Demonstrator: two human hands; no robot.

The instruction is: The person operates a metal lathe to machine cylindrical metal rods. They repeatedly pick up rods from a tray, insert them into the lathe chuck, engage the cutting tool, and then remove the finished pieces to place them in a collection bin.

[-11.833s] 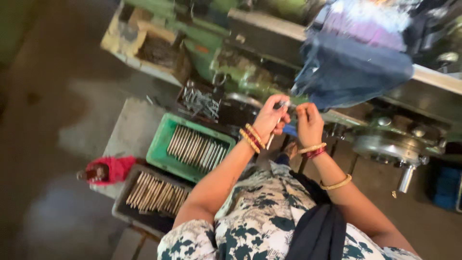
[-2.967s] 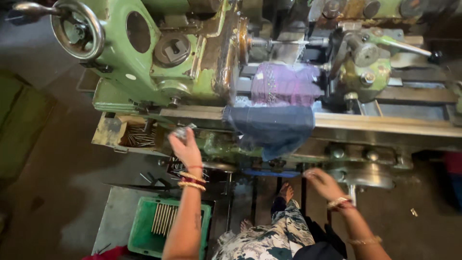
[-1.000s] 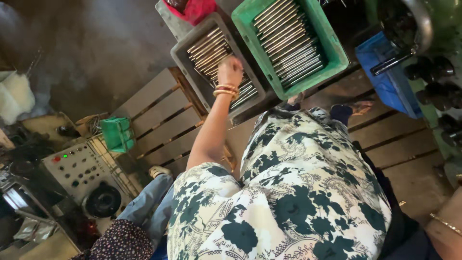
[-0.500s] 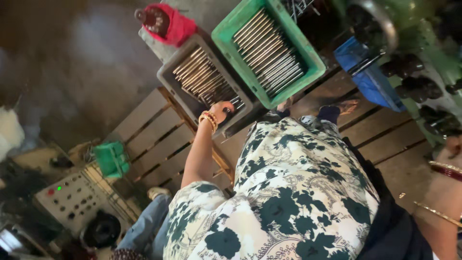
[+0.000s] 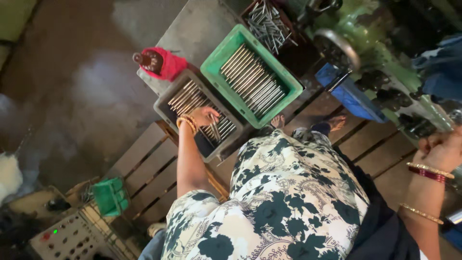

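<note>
Down low, the left hand [image 5: 204, 115] pinches a few metal rods [image 5: 214, 131] over the grey crate [image 5: 166, 111], just left of the green crate [image 5: 211, 61] of rods. Far right, the right hand [image 5: 440, 150] is curled shut beside the green machine [image 5: 385, 72].

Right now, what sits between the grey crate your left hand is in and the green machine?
In the head view, a green crate of metal rods lies between the grey crate, where the left hand holds rods, and the green machine.
</note>
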